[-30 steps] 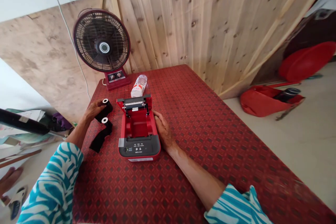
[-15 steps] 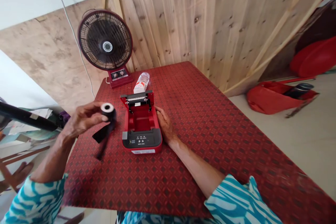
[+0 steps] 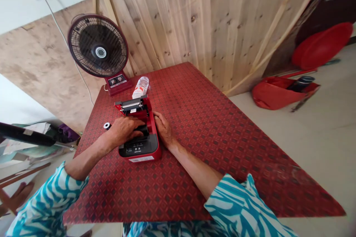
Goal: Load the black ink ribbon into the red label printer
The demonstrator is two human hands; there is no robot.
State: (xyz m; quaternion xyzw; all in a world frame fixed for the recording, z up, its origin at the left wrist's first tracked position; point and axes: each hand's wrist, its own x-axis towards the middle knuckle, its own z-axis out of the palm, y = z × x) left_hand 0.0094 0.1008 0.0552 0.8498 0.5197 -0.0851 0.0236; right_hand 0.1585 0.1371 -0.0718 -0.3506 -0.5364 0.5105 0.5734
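A small red label printer point(image 3: 155, 148) with a black front panel stands on the table, its lid point(image 3: 132, 106) raised at the back. My left hand point(image 3: 126, 130) reaches into the open compartment, its fingers curled on a black roll point(image 3: 143, 130) there; part of the roll is hidden under the fingers. Against the printer's right side rests my right hand point(image 3: 164, 129), thumb and fingers steadying the casing. Another small black roll with a white end point(image 3: 107, 126) lies on the table left of the printer, just behind my left wrist.
Behind the printer lies a clear plastic bottle point(image 3: 141, 87). A dark red fan point(image 3: 98, 46) stands at the table's back left, before a wooden wall point(image 3: 191, 18). The patterned red tablecloth point(image 3: 205, 133) covers the table. On the floor at right is a red bag point(image 3: 267, 94).
My left hand has moved right, from beside the printer into its compartment, bringing the black roll in. A white-ended roll now shows on the table. The whole view has shifted slightly.
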